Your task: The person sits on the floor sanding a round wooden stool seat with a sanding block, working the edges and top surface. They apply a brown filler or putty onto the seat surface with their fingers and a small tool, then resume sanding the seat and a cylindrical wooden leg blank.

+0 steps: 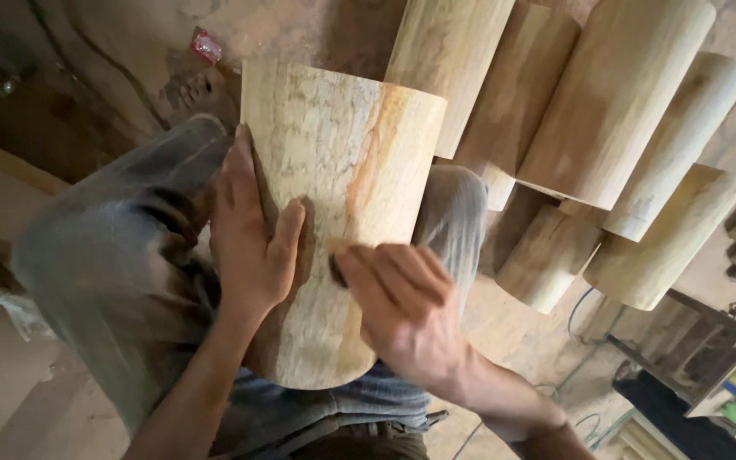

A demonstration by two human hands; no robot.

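Both of your hands are on the curved wood piece (342,204) that lies across your lap, its rounded face up and its long axis running away from you. Your left hand (253,234) lies flat along the piece's left edge, fingers together and stretched forward, thumb spread out onto the pale face. Your right hand (402,302) presses down near the middle of the piece, fingers held close and bent over a small dark pad (336,268) that touches the wood beside an orange streak in the grain; the hand is blurred, so how tightly it grips the pad you cannot tell. Under the piece, your legs in grey dusty trousers (121,264) spread to either side. Beyond your right knee, several more curved wood pieces (615,111) lean in an overlapping row, smooth and tan, reaching to the far right. A thin blue cable (579,307) trails on the dusty floor (521,332) below them. At the far top left, a small red scrap (206,47) lies on the dirt.
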